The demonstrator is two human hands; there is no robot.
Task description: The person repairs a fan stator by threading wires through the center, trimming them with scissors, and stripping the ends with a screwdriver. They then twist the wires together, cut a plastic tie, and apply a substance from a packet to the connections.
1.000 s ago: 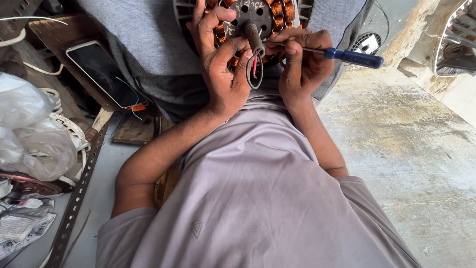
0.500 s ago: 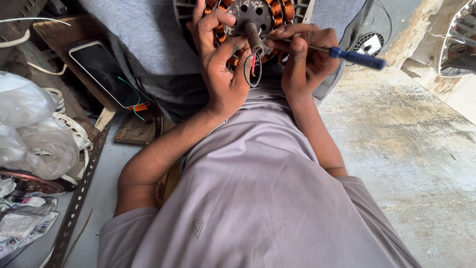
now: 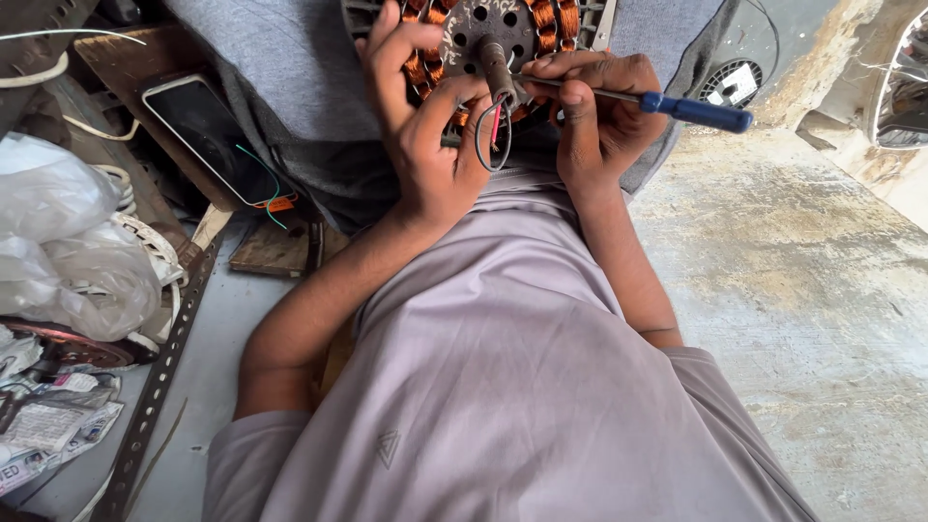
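Floor (image 3: 822, 319) on the right was bare concrete, pretty stained and worn, lit by flat daylight. Left side was a mess: crumpled plastic bags (image 3: 68, 251), a dark phone (image 3: 215, 140) lying on a wooden plank (image 3: 126, 58), a perforated metal strip (image 3: 159, 377) running along the grey surface, plus some paper scraps (image 3: 48, 430).

phone (image 3: 215, 142) on wood board (image 3: 126, 58) left of motor stator (image 3: 503, 29), plastic bags (image 3: 68, 242) further left, screwdriver (image 3: 667, 104) to its right

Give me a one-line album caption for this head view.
Left hand steadies a copper-wound motor stator while right hand holds a blue-handled screwdriver at its shaft.
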